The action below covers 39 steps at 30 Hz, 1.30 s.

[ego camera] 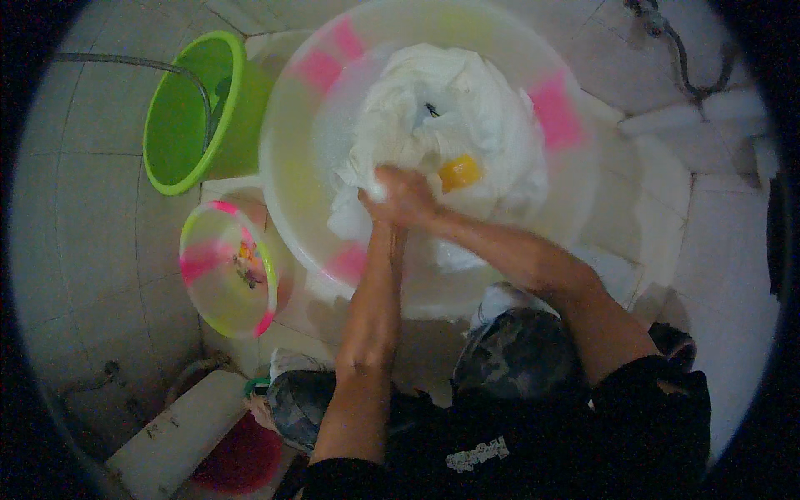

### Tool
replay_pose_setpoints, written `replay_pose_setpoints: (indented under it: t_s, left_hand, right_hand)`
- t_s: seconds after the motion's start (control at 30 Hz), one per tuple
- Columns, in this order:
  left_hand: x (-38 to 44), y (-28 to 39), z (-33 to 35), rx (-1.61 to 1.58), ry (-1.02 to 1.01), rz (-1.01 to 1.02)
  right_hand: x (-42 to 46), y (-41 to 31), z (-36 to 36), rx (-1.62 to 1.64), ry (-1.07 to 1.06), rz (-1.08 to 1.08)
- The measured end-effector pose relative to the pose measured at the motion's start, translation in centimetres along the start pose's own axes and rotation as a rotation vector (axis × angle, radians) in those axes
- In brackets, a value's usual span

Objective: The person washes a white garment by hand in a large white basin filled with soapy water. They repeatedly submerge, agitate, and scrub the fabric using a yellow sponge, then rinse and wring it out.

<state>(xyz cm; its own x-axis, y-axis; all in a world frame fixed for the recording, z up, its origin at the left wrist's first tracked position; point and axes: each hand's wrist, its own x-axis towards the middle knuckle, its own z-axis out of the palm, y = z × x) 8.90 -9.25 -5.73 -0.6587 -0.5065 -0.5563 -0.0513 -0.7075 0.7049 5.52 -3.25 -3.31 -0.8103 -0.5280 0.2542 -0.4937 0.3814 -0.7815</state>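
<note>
A white cloth lies bunched in a ring in a large translucent plastic tub with pink and yellow patches. Over its near left part, my left hand and my right hand are pressed together, the right overlapping the left. Both are closed on a bunched part of the cloth; most of the left fingers are hidden. Just right of my hands, a yellow-orange block, possibly a soap bar, rests on the cloth. A small dark thing shows in the ring's middle.
Left of the tub stands a green bucket with a grey hose hanging into it. Nearer is a small pink-and-yellow plastic bucket. A white box-like slab and a red container are at lower left. Tiled walls surround the tub.
</note>
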Motion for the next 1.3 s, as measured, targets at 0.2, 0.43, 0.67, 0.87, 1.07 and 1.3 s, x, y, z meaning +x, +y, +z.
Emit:
replay_pose_setpoints:
  t_s: [0.2,0.43,0.67,0.87,1.07,1.3]
  left_hand:
    - [-3.8,1.6,2.4,0.028,0.032,-0.01]
    - [-5.6,0.5,-4.5,0.529,0.351,0.038]
    - [-2.2,5.2,0.6,1.201,-0.107,0.916]
    - [1.9,5.5,-1.7,2.039,-0.462,0.258]
    - [1.6,6.0,-0.4,1.702,-0.472,0.425]
    - [1.2,4.7,-1.6,0.684,-0.221,0.005]
  right_hand:
    - [2.3,10.1,-3.8,-0.153,0.151,0.175]
    - [0.1,7.8,-11.5,0.95,0.587,0.861]
    - [-1.8,8.8,-12.8,0.953,0.215,0.894]
    - [0.5,1.9,-16.2,1.004,0.319,0.967]
    - [-2.9,8.5,-13.5,0.739,0.134,0.748]
    - [-0.3,7.0,-13.3,0.448,-0.058,0.627]
